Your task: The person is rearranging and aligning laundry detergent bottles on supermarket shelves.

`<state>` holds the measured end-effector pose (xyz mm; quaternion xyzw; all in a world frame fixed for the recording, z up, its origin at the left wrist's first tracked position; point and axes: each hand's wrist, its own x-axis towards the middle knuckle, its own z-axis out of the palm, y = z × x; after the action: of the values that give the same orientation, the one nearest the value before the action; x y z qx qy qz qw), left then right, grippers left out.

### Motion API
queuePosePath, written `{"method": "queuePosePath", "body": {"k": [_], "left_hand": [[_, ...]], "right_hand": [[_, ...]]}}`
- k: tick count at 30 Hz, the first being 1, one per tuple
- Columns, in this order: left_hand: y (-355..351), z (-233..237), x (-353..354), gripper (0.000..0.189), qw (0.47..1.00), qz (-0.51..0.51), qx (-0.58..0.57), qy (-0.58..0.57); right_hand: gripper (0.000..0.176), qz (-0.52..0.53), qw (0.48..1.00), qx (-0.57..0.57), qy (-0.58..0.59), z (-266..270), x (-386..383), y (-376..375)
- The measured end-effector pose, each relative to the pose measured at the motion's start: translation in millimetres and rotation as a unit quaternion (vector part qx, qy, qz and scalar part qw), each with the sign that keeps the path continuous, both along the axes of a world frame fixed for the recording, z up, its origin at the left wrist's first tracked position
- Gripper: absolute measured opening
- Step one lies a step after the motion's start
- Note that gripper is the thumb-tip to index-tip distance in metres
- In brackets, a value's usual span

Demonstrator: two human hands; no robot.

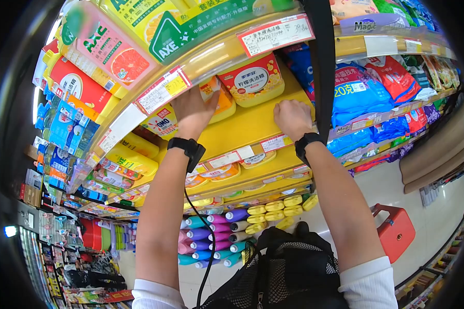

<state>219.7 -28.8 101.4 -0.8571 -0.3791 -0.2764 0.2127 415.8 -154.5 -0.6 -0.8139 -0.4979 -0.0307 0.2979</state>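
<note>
The left hand (195, 109) is part-opened beside an orange bottle (226, 105), its grip hidden; the right hand (294, 118), apparently empty, is loosely fisted.

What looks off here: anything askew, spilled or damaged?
Nothing visibly spilled or damaged. Two oddities: a broad black band cuts across the view by the right end of the yellow shelf, hiding part of what's behind; and a black cable dangles below the left hand, where it might snag.

A supermarket, by its yellow shelves (252, 117) of bottled detergents (255, 85) and price tags (277, 36) (some handwritten).
</note>
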Motion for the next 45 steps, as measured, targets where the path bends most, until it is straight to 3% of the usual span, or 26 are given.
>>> {"method": "queuePosePath", "body": {"k": [11, 23, 32, 35, 36, 39, 40, 45], "left_hand": [[9, -1, -3, 0.053, 0.999, -0.022, 0.041, -0.022], [11, 0, -10, 0.045, 1.0, 0.006, -0.012, 0.002], [5, -1, -25, 0.059, 0.999, -0.033, -0.02, 0.032], [-6, 0, -40, 0.054, 0.984, -0.161, 0.077, 0.004], [-13, 0, -47, 0.052, 0.984, -0.135, 0.111, 0.028], [-10, -3, -83, 0.064, 0.995, -0.04, 0.066, 0.065], [-2, -3, -96, 0.062, 0.992, -0.024, 0.11, 0.064], [23, 11, -137, 0.065, 0.995, 0.098, 0.004, 0.021]], "right_hand": [[0.026, 0.014, 1.0, 0.003, 0.012, 2, 1, -1], [0.025, 0.021, 1.0, 0.008, 0.019, 7, -1, -5], [0.028, 0.011, 1.0, 0.018, 0.012, 3, -1, -3], [0.028, 0.016, 1.0, 0.014, 0.011, 4, -1, -3], [0.028, 0.016, 1.0, 0.012, 0.01, 4, -1, -4], [0.028, 0.008, 1.0, 0.009, 0.006, 4, 0, -3], [0.028, 0.008, 1.0, 0.006, 0.003, 3, -1, -3], [0.028, 0.006, 1.0, 0.027, 0.01, 0, -2, -2]]}}
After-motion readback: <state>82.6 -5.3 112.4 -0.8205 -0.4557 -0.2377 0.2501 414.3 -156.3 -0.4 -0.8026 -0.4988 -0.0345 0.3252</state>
